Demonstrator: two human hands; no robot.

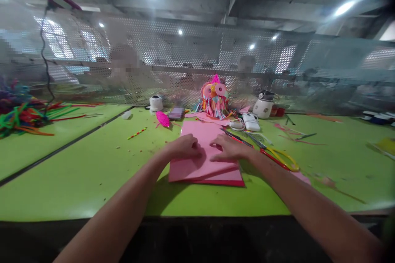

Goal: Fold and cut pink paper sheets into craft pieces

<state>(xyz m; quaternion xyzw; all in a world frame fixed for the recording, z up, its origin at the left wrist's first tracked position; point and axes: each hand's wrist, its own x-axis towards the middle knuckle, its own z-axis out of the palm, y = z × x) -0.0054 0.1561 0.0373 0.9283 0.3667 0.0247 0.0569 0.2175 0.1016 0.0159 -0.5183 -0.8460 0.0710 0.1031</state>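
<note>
A stack of pink paper sheets [197,135] lies on the green table [92,172] in front of me, with a red sheet [225,182] showing under its near edge. My left hand [183,147] rests on the top sheet with its fingers curled down onto the paper. My right hand [230,148] lies on the same sheet just to the right, fingers bent and pressed on it. The two hands nearly touch at the sheet's middle.
Yellow-handled scissors [279,157] lie right of the paper. Behind stand a colourful paper craft figure [215,99], a white device [251,122], a white pot [263,107] and a tape roll [156,103]. Pipe cleaners [24,117] are piled far left. People sit beyond a mesh screen [197,61].
</note>
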